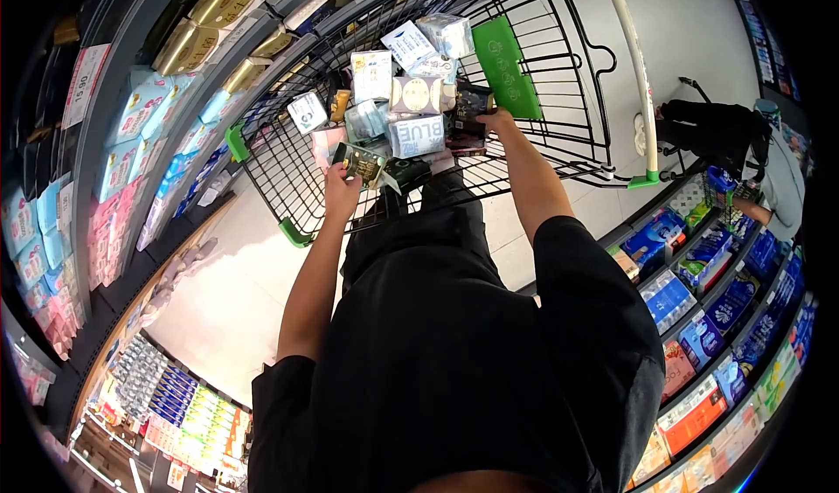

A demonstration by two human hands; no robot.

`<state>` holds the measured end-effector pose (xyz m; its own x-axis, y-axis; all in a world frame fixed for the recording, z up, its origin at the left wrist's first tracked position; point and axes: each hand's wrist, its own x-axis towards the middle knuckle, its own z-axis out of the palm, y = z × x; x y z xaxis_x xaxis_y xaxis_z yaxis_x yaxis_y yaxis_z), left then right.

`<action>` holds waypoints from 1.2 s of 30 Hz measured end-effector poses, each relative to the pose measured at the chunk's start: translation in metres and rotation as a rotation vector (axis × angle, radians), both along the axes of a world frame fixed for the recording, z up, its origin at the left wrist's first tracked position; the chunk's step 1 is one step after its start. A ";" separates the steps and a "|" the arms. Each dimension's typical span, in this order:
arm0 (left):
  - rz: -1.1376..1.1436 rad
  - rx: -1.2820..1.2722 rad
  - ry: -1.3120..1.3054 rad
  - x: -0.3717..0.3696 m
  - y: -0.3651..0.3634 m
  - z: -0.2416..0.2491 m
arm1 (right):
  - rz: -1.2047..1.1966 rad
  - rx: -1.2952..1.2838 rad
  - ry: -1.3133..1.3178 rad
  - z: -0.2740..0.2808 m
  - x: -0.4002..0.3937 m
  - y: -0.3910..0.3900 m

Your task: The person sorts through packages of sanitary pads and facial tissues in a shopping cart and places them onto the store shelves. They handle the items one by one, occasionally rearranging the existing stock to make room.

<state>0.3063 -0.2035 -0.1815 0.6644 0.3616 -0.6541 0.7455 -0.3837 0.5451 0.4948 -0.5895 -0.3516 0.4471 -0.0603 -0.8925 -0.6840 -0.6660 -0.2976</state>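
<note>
Amid shelves (81, 178), gripping dark packs (360, 163) with left fingers (336, 173) at pile's (415, 95) seven o'clock, right fingers (492, 120) at three. Likely light; best edge-held.

A black wire shopping cart (504, 66) holds heaped packs (371, 77), including a BLUE-labelled pack (418, 136).

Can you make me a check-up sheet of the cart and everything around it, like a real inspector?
Surface: shopping cart, a black wire basket with green corners.
Job's things: dark pack with light markings; black pack near the green panel.
Clutter: heaped packs, many pale, including a white pack marked BLUE.
Grippers: bare hands; left hand holds the dark pack, right hand touches the black pack, grip unclear.
Cables: nothing seen.
Surroundings: pale floor, stocked shelves on both sides, another person at picture right.
</note>
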 end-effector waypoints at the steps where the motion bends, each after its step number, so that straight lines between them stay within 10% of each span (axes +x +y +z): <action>1: -0.009 0.000 -0.018 -0.001 -0.004 -0.006 | -0.026 0.021 0.024 0.016 0.002 0.001; 6: -0.149 -0.103 -0.045 0.001 -0.012 -0.021 | -0.210 0.064 -0.033 0.063 -0.002 0.022; 10: -0.165 -0.154 -0.045 -0.002 -0.018 -0.029 | -0.025 -0.025 0.000 0.020 -0.008 0.024; 12: -0.220 -0.111 -0.087 -0.002 -0.021 -0.026 | -0.061 -0.062 -0.411 -0.056 -0.029 0.005; 14: -0.213 -0.134 -0.169 0.004 -0.022 -0.016 | -0.412 0.105 -0.259 -0.047 -0.023 0.006; 18: -0.247 -0.110 -0.122 -0.002 -0.013 -0.022 | -0.835 0.452 -0.267 0.192 0.010 0.091; 29: -0.142 -0.123 -0.206 -0.003 0.006 0.008 | -0.098 1.517 -0.242 0.480 0.108 0.277; 36: -0.041 -0.114 -0.283 -0.036 0.020 0.018 | 0.119 0.806 -1.307 0.554 0.156 0.348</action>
